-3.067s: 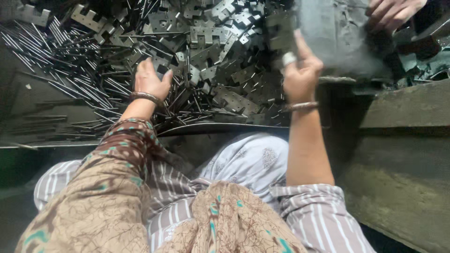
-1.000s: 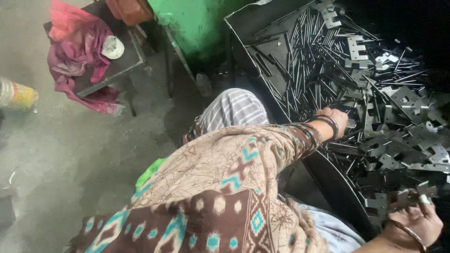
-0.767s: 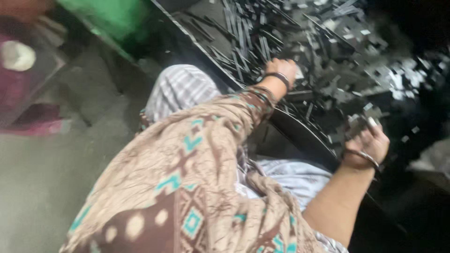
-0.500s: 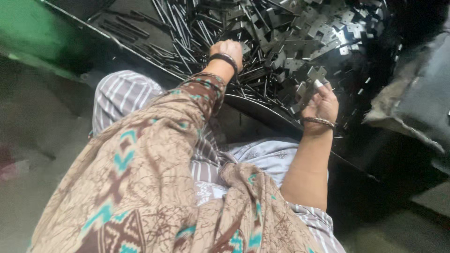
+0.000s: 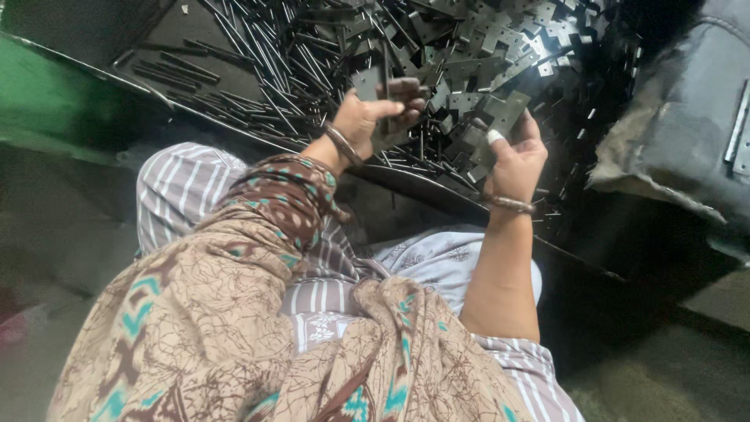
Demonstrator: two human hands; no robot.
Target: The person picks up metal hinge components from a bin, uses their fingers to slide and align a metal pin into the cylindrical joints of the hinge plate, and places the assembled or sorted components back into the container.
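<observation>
My left hand (image 5: 373, 116) is raised over a black metal tray (image 5: 168, 59) and grips a flat notched metal plate (image 5: 367, 81) together with a thin dark rod between thumb and fingers. My right hand (image 5: 512, 152), a white wrap on its thumb, holds another flat metal plate (image 5: 500, 111) at the edge of the heap. The tray holds a heap of several notched plates (image 5: 500, 47) and many thin metal rods (image 5: 266, 62). Both wrists wear bangles.
A brown patterned shawl (image 5: 219, 312) and striped clothing fill the lower frame. A green painted surface (image 5: 47, 109) lies at the left. A grey sack-like bundle (image 5: 680, 133) sits at the right, beside the tray.
The view swung from the floor at the left back onto the tray. My left hand has lifted off the heap with a plate and rod, and my right hand has picked up a plate.
</observation>
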